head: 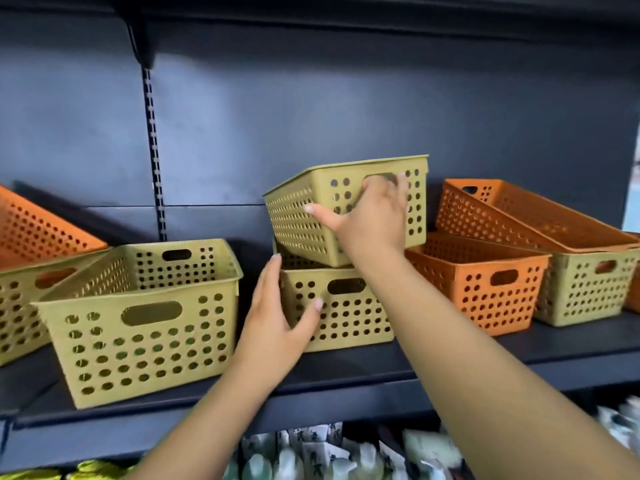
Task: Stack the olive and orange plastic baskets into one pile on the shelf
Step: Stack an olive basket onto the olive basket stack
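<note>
My right hand (370, 213) grips a tilted olive basket (304, 216) by its front handle slot, raised over a second olive basket (349, 313) on the shelf. My left hand (280, 317) holds that lower basket's left front corner, thumb across its face. A larger olive basket (138, 327) stands to the left. Right of centre sits an orange basket (485, 282). Beyond it another orange basket (540, 216) lies tilted on an olive basket (588, 289).
At the far left an orange basket (38, 230) leans in an olive basket (17, 313). The dark shelf (346, 382) has a back panel and a slotted upright (156, 150). Packaged goods (329, 455) fill the shelf below.
</note>
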Action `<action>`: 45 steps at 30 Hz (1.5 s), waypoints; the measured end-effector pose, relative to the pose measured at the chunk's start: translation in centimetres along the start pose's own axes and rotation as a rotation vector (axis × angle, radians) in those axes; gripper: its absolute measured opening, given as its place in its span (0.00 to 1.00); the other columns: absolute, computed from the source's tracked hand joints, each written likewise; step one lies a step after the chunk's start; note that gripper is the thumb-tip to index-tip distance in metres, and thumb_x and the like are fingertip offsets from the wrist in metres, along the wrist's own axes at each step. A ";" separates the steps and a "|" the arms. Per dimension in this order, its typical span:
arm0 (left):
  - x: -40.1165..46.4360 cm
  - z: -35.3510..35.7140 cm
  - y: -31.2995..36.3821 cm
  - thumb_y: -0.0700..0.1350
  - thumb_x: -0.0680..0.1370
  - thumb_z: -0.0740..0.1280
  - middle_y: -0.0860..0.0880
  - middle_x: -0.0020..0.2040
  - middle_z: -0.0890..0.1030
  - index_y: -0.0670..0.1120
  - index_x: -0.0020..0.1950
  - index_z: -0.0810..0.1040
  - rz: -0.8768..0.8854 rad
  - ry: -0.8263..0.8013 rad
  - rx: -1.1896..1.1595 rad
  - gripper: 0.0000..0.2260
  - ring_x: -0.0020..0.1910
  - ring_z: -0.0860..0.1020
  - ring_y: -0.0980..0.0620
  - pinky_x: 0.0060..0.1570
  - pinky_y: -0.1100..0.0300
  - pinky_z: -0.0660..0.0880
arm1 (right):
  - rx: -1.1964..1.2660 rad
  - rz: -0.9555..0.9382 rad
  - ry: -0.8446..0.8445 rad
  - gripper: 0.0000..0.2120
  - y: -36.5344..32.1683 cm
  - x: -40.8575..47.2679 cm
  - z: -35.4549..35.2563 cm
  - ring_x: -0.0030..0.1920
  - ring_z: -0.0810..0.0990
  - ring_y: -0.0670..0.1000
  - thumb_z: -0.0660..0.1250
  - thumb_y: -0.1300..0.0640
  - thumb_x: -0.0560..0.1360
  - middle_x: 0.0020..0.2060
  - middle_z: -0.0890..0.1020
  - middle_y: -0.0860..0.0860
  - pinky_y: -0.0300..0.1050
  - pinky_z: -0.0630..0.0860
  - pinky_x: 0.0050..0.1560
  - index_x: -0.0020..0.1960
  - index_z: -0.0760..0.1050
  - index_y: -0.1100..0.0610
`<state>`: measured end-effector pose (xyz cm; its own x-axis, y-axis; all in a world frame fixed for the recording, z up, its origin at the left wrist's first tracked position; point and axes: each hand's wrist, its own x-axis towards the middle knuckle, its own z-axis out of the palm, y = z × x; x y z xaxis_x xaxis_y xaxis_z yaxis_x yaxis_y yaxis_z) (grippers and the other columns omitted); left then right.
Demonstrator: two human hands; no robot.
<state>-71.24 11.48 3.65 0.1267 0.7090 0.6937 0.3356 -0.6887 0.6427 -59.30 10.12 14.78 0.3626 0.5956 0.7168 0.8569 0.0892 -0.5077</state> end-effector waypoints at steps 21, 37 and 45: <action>1.0 1.9 -3.1 0.53 0.76 0.62 0.57 0.67 0.69 0.51 0.74 0.54 -0.199 -0.195 -0.097 0.30 0.65 0.68 0.57 0.64 0.63 0.63 | 0.020 -0.327 0.056 0.21 5.3 -2.2 -0.6 0.64 0.69 0.54 0.55 0.43 0.76 0.60 0.73 0.55 0.49 0.63 0.63 0.61 0.72 0.56; -4.7 -2.7 -0.6 0.61 0.73 0.62 0.57 0.49 0.82 0.53 0.59 0.78 -0.006 -0.100 0.309 0.19 0.48 0.79 0.58 0.44 0.75 0.68 | 0.182 -0.533 -0.009 0.22 4.3 -3.8 0.8 0.56 0.74 0.52 0.56 0.42 0.73 0.52 0.80 0.54 0.44 0.56 0.67 0.51 0.78 0.58; -10.1 -13.4 -3.4 0.69 0.72 0.50 0.42 0.37 0.83 0.38 0.39 0.79 -0.009 -0.006 0.598 0.35 0.39 0.78 0.50 0.43 0.52 0.70 | 0.384 -0.654 -0.403 0.22 -5.4 -8.4 4.4 0.62 0.71 0.51 0.66 0.44 0.71 0.61 0.75 0.50 0.42 0.64 0.62 0.59 0.74 0.55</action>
<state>-86.14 4.64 -1.19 0.1267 0.7164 0.6861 0.8039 -0.4794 0.3520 -68.60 8.17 9.43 -0.3809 0.5620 0.7342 0.6385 0.7343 -0.2308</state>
